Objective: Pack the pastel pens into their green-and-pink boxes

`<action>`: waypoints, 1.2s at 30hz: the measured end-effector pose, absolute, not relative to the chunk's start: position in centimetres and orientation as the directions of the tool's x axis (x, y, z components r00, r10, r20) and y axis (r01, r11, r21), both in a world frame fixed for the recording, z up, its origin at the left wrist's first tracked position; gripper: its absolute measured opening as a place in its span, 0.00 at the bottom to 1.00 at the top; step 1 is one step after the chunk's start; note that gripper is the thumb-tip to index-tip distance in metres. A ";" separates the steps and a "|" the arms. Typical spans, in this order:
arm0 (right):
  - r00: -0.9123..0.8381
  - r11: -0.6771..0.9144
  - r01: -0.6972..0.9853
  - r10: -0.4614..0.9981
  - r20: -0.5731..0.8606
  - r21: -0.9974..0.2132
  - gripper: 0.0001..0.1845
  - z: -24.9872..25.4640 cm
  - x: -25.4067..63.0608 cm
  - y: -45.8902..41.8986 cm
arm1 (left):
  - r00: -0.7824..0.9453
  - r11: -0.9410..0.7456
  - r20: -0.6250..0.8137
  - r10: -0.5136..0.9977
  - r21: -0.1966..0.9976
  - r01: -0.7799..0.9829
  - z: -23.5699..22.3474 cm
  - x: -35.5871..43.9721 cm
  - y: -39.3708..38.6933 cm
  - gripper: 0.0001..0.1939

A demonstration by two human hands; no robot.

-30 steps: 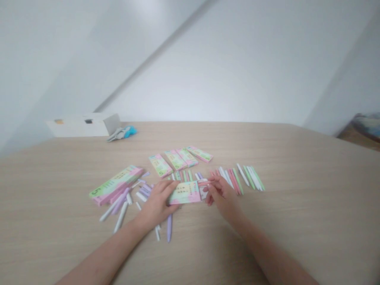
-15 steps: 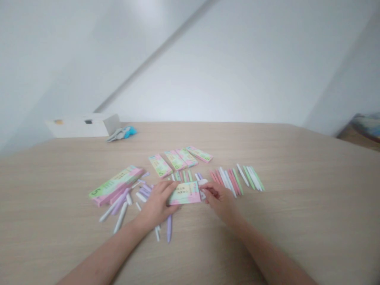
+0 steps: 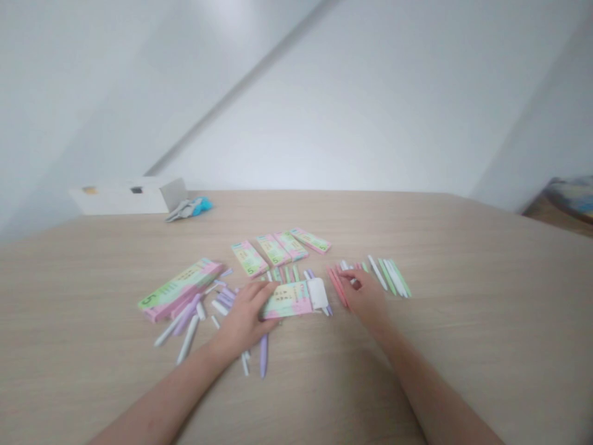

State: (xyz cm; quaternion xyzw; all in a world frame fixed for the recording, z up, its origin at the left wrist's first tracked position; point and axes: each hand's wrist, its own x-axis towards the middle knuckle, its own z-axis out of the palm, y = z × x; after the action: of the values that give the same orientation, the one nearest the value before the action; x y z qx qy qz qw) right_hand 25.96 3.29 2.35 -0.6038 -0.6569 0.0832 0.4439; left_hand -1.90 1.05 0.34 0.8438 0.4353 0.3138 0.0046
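My left hand (image 3: 250, 309) is closed around a pastel green and pink pen box (image 3: 290, 300) that lies sideways, its white end flap (image 3: 318, 293) standing out at the right. My right hand (image 3: 368, 296) has its thumb and fingers curled together over a row of pens. Red pens (image 3: 336, 285) lie just left of its fingertips, touching or nearly so; what it grips, if anything, is hidden. Several white and green pens (image 3: 393, 277) lie to its right. More pens, partly covered, show behind and under the held box.
Several matching pen boxes (image 3: 273, 250) lie behind the hands. Stacked boxes (image 3: 183, 287) sit at the left beside loose purple and white pens (image 3: 188, 340). A white carton (image 3: 125, 196) and grey-blue gloves (image 3: 189, 209) stand at the table's back left.
My right hand has left the box's open end, where it held a red pen a second ago, and moved right onto the pen row. The flap now shows uncovered. My left hand stays put.
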 end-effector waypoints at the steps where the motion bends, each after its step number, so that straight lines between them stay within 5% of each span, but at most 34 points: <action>1: 0.083 0.242 0.778 0.874 0.478 -0.579 0.11 2.0 26.3 3.7 | 0.424 -0.621 0.526 0.737 0.282 0.731 0.3 -1.9 1.1 0.30; 9: -0.023 0.088 0.958 0.972 0.232 -0.274 0.12 0.4 26.7 4.2 | 0.415 -0.622 0.540 0.733 0.282 0.731 0.2 -1.9 1.2 0.30; 20: -0.050 0.091 0.978 0.976 0.210 -0.189 0.15 1.2 25.3 3.1 | 0.419 -0.622 0.543 0.728 0.263 0.738 0.0 -2.1 1.2 0.30; 28: 0.025 0.126 0.870 0.954 0.298 -0.476 0.11 1.7 25.8 3.2 | 0.404 -0.605 0.538 0.740 0.270 0.749 0.3 -2.0 1.1 0.29; 32: 0.129 -0.005 0.622 0.987 0.097 -0.783 0.11 1.7 26.1 3.9 | 0.403 -0.607 0.545 0.736 0.266 0.749 0.2 -2.1 1.2 0.29; 36: 0.046 -0.071 0.351 0.997 -0.058 -0.934 0.15 2.0 25.9 3.8 | 0.407 -0.610 0.544 0.733 0.263 0.747 -0.1 -2.2 1.3 0.29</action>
State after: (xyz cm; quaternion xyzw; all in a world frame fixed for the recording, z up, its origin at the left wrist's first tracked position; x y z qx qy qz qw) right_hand 25.88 3.78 2.00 -0.6063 -0.5561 0.4097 0.3941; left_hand -2.16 1.32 -0.06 0.8388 0.4413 0.3188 -0.0108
